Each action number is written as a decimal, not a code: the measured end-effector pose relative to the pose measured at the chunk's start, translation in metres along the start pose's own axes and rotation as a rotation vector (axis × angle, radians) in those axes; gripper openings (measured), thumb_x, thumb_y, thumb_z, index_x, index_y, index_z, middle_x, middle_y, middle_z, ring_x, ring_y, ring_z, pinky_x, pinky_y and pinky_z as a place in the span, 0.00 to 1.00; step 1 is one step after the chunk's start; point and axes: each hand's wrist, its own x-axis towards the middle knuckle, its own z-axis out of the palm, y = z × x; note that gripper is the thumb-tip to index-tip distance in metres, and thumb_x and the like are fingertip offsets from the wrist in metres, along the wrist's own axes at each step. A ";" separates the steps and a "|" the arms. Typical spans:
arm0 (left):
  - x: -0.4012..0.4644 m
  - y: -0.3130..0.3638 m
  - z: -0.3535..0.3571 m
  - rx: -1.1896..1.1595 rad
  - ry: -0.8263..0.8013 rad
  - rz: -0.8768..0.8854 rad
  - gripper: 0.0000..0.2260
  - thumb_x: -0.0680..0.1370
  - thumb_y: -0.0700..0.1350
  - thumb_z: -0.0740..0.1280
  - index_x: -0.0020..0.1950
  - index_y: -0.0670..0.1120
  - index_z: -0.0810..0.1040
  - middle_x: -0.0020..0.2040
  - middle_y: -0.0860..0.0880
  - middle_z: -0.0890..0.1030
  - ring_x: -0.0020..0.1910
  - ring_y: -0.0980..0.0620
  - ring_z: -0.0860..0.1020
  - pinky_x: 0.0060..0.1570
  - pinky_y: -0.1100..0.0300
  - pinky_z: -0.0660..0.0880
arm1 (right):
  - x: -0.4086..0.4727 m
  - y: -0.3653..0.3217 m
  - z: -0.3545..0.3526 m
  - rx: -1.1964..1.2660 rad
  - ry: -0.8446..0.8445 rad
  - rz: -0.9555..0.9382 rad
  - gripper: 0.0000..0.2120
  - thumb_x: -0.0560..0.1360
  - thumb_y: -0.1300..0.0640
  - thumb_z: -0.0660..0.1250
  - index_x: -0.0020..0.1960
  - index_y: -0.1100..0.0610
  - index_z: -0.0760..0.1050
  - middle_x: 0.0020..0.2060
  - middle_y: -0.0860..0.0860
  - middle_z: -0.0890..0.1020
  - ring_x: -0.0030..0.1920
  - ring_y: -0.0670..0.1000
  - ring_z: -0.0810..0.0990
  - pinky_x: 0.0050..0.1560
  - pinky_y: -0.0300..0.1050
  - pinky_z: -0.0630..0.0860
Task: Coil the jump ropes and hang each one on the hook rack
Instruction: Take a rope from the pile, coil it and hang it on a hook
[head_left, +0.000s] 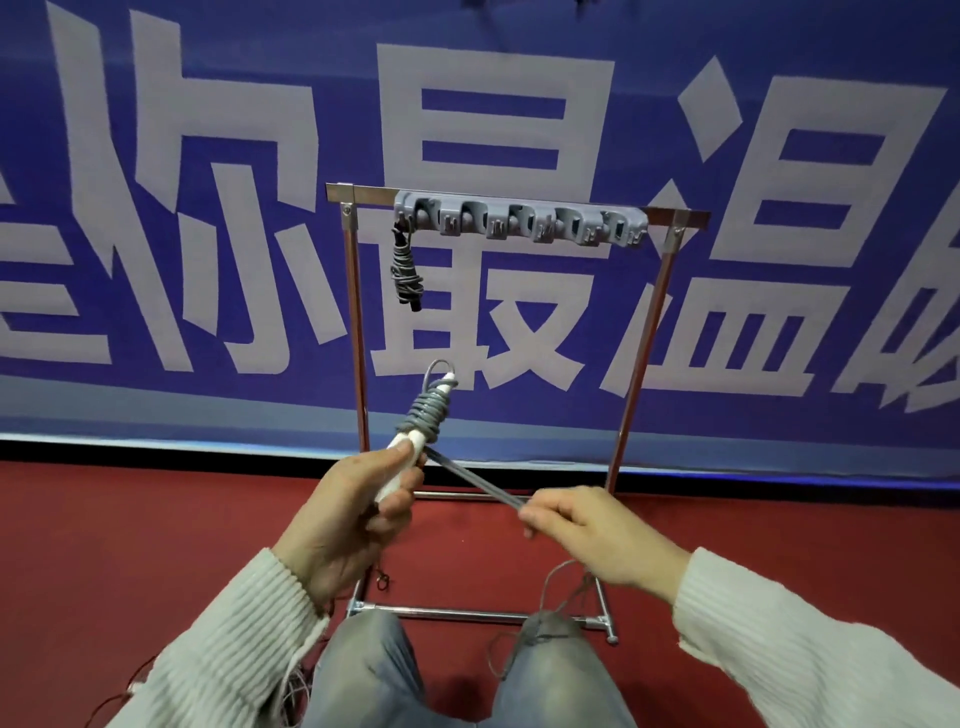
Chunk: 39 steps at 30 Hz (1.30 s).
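My left hand (358, 506) grips the white handles (402, 457) of a grey jump rope, with several turns of the cord (426, 413) wound around their upper part. My right hand (587, 535) pinches the taut doubled cord (467, 478) running from the handles. The slack of this cord (545, 618) hangs down over my right knee. A grey hook rack (519, 218) sits on the top bar of a metal stand (358, 312). One coiled dark jump rope (405, 270) hangs from the leftmost hook.
A blue banner with large white characters (493, 208) stands close behind the stand. The floor is red carpet (130, 519). More thin cords (296, 691) lie by my left leg. My knees in grey jeans (363, 670) are at the bottom.
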 end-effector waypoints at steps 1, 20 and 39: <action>0.006 -0.004 -0.007 0.329 0.049 0.097 0.12 0.79 0.51 0.69 0.43 0.43 0.75 0.31 0.47 0.70 0.23 0.54 0.63 0.24 0.63 0.57 | -0.008 -0.009 0.000 -0.042 -0.011 -0.027 0.15 0.83 0.42 0.61 0.43 0.50 0.76 0.29 0.47 0.75 0.30 0.44 0.71 0.36 0.46 0.68; -0.017 -0.005 0.011 1.068 -0.210 0.523 0.09 0.78 0.54 0.64 0.48 0.49 0.80 0.34 0.50 0.80 0.28 0.57 0.73 0.30 0.56 0.69 | 0.007 -0.023 0.002 0.515 -0.295 0.119 0.15 0.82 0.41 0.63 0.47 0.46 0.84 0.28 0.43 0.69 0.27 0.44 0.64 0.29 0.39 0.61; -0.024 -0.011 0.012 1.234 -0.620 0.378 0.08 0.82 0.53 0.67 0.48 0.50 0.78 0.36 0.53 0.78 0.31 0.59 0.73 0.32 0.62 0.68 | 0.019 -0.023 -0.021 0.400 -0.246 -0.017 0.05 0.80 0.59 0.70 0.48 0.53 0.84 0.40 0.45 0.86 0.43 0.40 0.82 0.49 0.37 0.77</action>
